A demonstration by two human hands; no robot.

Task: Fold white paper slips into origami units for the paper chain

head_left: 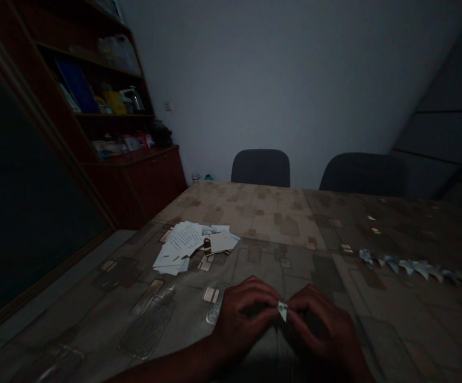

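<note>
Between my two hands is a small folded piece of paper (pixel 282 310), pale with dark print and tapering to a point at the bottom. My left hand (pixel 247 314) pinches its left edge between thumb and fingers. On the other side, my right hand (pixel 322 319) pinches the right edge the same way. Both hands are just above the table near its front edge. A loose pile of paper sheets (pixel 183 242), some with writing, lies beyond my left hand. Off to the right, several folded paper pieces (pixel 414 267) lie in a row.
A patterned cloth covers the table (pixel 255 213). Behind it stand two dark chairs, a middle chair (pixel 260 167) and a right chair (pixel 362 173), against a pale wall (pixel 274 80). A red-brown shelf cabinet (pixel 151 181) holding household items is at the left. The room is dim.
</note>
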